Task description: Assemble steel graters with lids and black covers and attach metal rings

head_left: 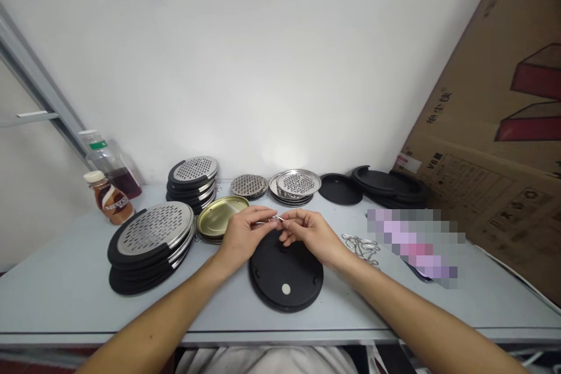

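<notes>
My left hand (245,234) and my right hand (313,234) meet at the fingertips, both pinching a small shiny metal wire clip (276,219). Fingers cover much of the clip. Just below them a round black disc (287,272) lies flat on the table, with a pale round dot near its front edge and small dark knobs at its sides. To the right of my right hand is a loose pile of bent wire clips (362,248). Beside my left hand stands a stack of gold-coloured round lids (221,216).
Stacks of perforated metal discs with black rims (151,231) stand at left. Perforated plates (300,181) and black round parts (381,181) line the wall. Two bottles (114,198) stand far left. A blurred flat item (412,248) and a large cardboard box (491,158) are at right.
</notes>
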### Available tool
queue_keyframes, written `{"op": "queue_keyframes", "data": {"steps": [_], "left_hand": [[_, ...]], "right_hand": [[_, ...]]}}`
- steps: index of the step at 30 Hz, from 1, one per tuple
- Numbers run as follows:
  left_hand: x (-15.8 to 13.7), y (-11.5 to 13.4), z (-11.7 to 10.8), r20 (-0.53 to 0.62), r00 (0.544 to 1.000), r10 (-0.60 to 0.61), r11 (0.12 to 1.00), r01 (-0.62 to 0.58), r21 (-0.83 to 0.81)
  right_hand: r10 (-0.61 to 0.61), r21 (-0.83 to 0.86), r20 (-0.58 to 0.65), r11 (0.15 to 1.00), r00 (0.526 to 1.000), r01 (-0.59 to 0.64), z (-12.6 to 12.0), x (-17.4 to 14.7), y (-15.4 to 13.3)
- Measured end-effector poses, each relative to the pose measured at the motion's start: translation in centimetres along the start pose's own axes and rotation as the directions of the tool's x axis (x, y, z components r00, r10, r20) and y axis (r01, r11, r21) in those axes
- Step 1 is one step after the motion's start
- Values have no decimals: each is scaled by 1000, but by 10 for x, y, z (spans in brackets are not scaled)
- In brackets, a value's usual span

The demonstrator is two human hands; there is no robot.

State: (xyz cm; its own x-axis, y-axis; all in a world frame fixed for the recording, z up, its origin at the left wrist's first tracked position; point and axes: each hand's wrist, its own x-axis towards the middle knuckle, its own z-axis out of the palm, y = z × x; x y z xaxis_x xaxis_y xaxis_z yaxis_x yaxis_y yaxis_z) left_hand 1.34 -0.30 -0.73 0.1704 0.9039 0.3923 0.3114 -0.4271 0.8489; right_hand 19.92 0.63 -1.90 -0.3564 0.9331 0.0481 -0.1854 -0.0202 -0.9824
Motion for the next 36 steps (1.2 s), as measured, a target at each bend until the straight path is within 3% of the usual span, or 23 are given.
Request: {"op": "queue_keyframes", "data": {"steps": [7, 11, 15, 21, 28, 36], "left_hand": [[0, -9, -1, -28, 990, 140, 976, -133, 172], [-2, -6, -3, 10, 966, 260, 947, -257, 195], [-4, -3, -2, 34, 941, 336, 915, -335, 224], [-4, -6, -4, 56, 931, 360, 883, -360, 300], [-4, -11, -3, 93, 913, 396, 880, -407, 247], [-3, -3, -1, 61, 944, 325, 927, -331, 177]], "right_hand": [[36, 31, 30, 999, 999, -37, 0, -1, 1], [12, 13, -15, 1000, 1000, -11, 1, -3, -1], [28, 42, 28, 999, 999, -29, 3, -4, -2], [-8, 86, 48, 996, 999, 4, 6, -5, -2], [14, 93, 114, 995, 993, -25, 5, -5, -2], [69, 155, 176, 983, 982, -97, 3, -6, -5]]}}
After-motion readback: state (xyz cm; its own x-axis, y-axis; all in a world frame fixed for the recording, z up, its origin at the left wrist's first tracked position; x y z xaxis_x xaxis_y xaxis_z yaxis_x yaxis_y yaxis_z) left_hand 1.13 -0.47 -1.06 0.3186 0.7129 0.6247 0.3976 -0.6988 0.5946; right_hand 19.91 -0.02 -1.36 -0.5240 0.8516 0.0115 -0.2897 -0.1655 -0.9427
